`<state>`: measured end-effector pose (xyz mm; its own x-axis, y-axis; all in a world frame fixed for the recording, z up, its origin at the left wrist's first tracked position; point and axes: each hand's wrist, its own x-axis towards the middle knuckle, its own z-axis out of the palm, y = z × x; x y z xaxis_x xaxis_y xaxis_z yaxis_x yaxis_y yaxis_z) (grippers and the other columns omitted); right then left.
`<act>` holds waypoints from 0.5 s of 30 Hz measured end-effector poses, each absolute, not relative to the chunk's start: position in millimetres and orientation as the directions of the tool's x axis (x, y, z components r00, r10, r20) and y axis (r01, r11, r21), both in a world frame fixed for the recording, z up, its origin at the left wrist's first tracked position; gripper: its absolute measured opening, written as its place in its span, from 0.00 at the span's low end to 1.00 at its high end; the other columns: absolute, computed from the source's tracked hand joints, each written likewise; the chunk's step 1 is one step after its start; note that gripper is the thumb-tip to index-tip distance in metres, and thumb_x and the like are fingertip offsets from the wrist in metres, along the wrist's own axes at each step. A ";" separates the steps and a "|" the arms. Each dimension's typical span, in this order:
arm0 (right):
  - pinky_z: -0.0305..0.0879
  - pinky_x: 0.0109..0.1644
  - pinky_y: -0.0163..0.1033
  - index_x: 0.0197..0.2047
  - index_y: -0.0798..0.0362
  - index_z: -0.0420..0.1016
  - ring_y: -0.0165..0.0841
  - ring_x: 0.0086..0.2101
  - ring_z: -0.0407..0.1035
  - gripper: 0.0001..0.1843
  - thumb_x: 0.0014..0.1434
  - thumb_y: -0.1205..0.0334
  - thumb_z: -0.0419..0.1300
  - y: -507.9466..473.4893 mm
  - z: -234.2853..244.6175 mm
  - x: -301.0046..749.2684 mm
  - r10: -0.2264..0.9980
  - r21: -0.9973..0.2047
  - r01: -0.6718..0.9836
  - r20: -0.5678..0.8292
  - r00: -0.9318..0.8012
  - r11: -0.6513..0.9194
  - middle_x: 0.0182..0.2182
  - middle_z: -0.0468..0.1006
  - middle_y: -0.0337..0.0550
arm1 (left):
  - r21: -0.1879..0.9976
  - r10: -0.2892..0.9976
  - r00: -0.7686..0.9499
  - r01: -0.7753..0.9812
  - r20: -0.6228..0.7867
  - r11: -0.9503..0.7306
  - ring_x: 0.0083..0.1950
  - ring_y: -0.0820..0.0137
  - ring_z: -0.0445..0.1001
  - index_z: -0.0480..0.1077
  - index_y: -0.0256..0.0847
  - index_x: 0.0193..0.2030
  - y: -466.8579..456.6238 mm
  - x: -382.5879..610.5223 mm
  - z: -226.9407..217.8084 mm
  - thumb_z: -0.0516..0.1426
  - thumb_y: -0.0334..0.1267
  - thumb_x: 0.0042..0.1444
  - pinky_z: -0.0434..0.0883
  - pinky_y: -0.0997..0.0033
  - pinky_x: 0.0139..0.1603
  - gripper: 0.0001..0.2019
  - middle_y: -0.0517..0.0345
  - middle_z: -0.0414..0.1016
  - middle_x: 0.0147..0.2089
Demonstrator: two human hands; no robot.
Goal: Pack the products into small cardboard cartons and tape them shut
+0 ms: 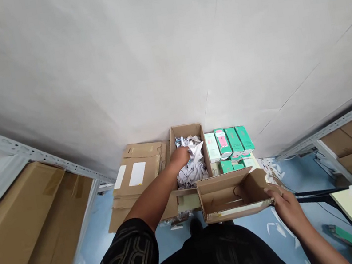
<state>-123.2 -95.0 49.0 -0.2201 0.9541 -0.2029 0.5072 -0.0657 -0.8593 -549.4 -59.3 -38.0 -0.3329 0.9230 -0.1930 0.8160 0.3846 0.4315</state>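
Steadying the open carton (222, 185) with its mouth up, seemingly for easy access, I have my right hand (285, 203) clamped on its end, while my left hand (181, 154) sits among crumpled paper (192, 173) in the farther box (185, 129), grip too hidden to tell.

A pale yellow tabletop (188, 202) is topped with flattened cardboard boxes (148, 157), a carton (186, 130) of crumpled paper (192, 173) and green product boxes (233, 140). The blue floor (97, 226) is strewn with paper scraps (280, 230).
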 end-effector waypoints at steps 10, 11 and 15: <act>0.71 0.45 0.41 0.45 0.53 0.84 0.45 0.44 0.77 0.23 0.60 0.46 0.56 -105.6 53.4 -132.9 0.944 -0.812 0.583 -0.171 -0.283 0.028 0.41 0.85 0.46 | 0.527 0.930 -0.367 0.783 -0.038 0.330 0.52 0.58 0.78 0.82 0.40 0.42 -94.4 -549.1 -23.4 0.61 0.30 0.52 0.69 0.68 0.51 0.12 0.46 0.82 0.49; 0.71 0.44 0.40 0.45 0.53 0.84 0.45 0.43 0.76 0.23 0.60 0.45 0.56 -107.1 54.1 -133.7 0.940 -0.806 0.591 -0.174 -0.294 0.036 0.41 0.85 0.45 | 0.529 0.930 -0.366 0.783 -0.033 0.327 0.52 0.58 0.78 0.82 0.40 0.41 -95.1 -548.5 -22.4 0.61 0.29 0.51 0.69 0.68 0.51 0.12 0.46 0.82 0.48; 0.70 0.45 0.40 0.44 0.52 0.83 0.44 0.41 0.76 0.23 0.61 0.45 0.55 -110.4 57.9 -135.0 0.934 -0.789 0.611 -0.169 -0.315 0.064 0.40 0.85 0.44 | 0.578 0.933 -0.358 0.757 -0.022 0.304 0.46 0.62 0.79 0.81 0.39 0.42 -100.9 -547.8 -7.9 0.61 0.31 0.54 0.70 0.71 0.44 0.10 0.50 0.83 0.44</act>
